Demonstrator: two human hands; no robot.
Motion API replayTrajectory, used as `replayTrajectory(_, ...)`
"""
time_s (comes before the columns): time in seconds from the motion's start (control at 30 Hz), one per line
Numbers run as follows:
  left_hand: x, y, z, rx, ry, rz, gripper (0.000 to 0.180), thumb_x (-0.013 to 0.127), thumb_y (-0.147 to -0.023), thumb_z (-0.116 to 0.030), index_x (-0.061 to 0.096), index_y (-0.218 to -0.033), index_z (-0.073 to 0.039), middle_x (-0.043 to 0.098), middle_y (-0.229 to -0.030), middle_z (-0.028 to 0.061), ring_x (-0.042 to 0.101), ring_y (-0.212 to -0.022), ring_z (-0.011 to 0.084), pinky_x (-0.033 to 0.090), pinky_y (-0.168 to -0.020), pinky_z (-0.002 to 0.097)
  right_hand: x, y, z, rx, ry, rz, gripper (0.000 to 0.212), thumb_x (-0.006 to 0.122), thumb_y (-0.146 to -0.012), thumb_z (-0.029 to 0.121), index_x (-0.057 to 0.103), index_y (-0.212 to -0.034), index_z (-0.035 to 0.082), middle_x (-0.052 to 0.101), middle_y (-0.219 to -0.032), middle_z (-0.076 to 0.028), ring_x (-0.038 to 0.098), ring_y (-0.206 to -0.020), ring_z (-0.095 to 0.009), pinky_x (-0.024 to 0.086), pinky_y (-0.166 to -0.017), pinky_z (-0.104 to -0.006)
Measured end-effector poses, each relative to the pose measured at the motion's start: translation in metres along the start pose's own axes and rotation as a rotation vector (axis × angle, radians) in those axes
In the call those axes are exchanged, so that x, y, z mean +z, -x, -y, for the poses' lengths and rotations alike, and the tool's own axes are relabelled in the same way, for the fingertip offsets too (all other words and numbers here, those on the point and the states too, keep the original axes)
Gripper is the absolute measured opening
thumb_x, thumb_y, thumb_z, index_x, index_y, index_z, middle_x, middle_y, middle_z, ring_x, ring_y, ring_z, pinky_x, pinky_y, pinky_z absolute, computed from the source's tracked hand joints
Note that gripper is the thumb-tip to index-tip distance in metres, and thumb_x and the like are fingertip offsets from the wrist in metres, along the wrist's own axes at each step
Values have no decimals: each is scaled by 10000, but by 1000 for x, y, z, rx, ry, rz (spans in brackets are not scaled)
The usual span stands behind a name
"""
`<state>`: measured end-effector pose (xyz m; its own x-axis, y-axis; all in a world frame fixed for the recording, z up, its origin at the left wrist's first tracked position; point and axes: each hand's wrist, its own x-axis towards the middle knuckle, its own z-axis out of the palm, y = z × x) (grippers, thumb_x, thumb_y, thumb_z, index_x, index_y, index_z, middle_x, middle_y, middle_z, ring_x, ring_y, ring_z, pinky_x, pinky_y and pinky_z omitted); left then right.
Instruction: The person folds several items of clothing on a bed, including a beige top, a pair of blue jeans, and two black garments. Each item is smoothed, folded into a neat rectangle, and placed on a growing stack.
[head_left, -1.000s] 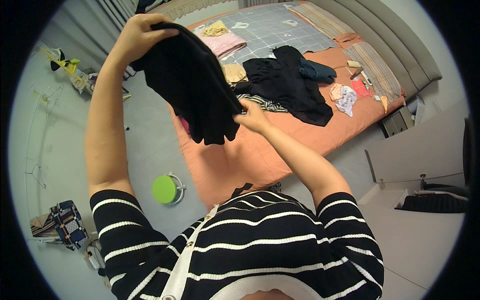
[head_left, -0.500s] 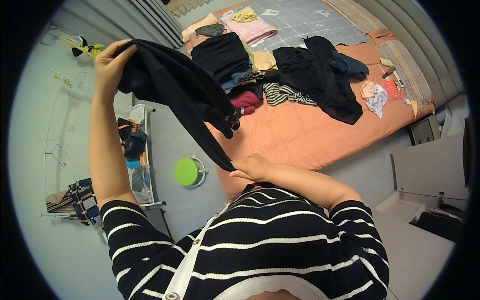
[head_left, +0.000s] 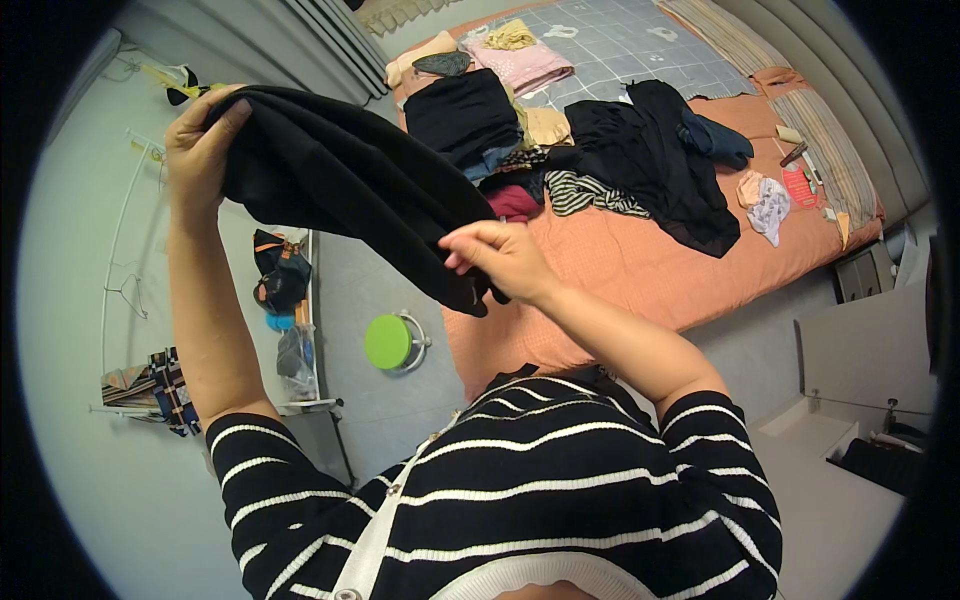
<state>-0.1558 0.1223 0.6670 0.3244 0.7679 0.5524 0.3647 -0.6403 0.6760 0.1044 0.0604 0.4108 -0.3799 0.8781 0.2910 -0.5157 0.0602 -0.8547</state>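
Note:
Black trousers [head_left: 340, 180] stretch slantwise in front of me, bunched along their length. Raised at the upper left, my left hand [head_left: 200, 145] is closed round their top end, thumb over the cloth. My right hand [head_left: 500, 258] is at the lower part of the trousers with its fingers curled in against the fabric's edge; its grip partly hides behind the fingers. The loose lower ends hang just below that hand, over the gap beside the bed.
Ahead, an orange-sheeted bed [head_left: 620, 290] bears a folded black pile [head_left: 460, 115], spread black clothing [head_left: 690, 200], a striped cloth [head_left: 590, 195] and a crumpled white cloth [head_left: 768, 210]. A green stool [head_left: 388, 342] stands on the floor. At left are a rack [head_left: 316, 330] and hangers [head_left: 125, 290].
My right hand has moved up from the end of one trouser leg to a spot higher on the cloth. The trousers have bunched together; my left hand has shifted slightly left.

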Motion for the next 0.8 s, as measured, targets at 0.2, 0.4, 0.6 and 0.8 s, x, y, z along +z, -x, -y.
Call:
replayTrajectory(0.2, 10, 4, 11, -43, 145, -81, 162, 613, -872, -8, 644, -1017, 56, 659, -958, 74, 611, -865, 132, 481, -816, 231, -82, 26, -15, 176, 385, -30, 191, 620, -910, 196, 701, -924, 23, 637, -701, -14, 574, -607, -51, 463, -545, -207)
replayTrajectory(0.4, 11, -1, 1, 9, 141, -34, 186, 626, -867, -13, 644, -1040, 55, 665, -950, 77, 621, -856, 133, 492, -808, 231, -101, 58, -16, 521, 1833, 508, 216, 671, -802, 188, 684, -970, 53, 683, -926, -133, 658, -811, -196, 505, -701, -302)
replayTrajectory(0.6, 26, -3, 11, 4, 164, 10, 191, 639, -859, -12, 645, -1037, 57, 667, -949, 79, 623, -853, 134, 494, -810, 231, -36, 18, -8, -11, 581, 68, 409, 717, -794, 188, 602, -1161, 51, 652, -1016, -65, 620, -871, -158, 502, -774, -291)
replayTrajectory(0.8, 24, -4, 13, 18, 164, 5, 190, 642, -857, -15, 645, -1032, 59, 670, -947, 85, 625, -853, 132, 495, -811, 234, -18, 9, -24, 380, 699, 513, 216, 688, -795, 216, 688, -889, 22, 647, -754, -130, 606, -720, -167, 493, -687, -301)
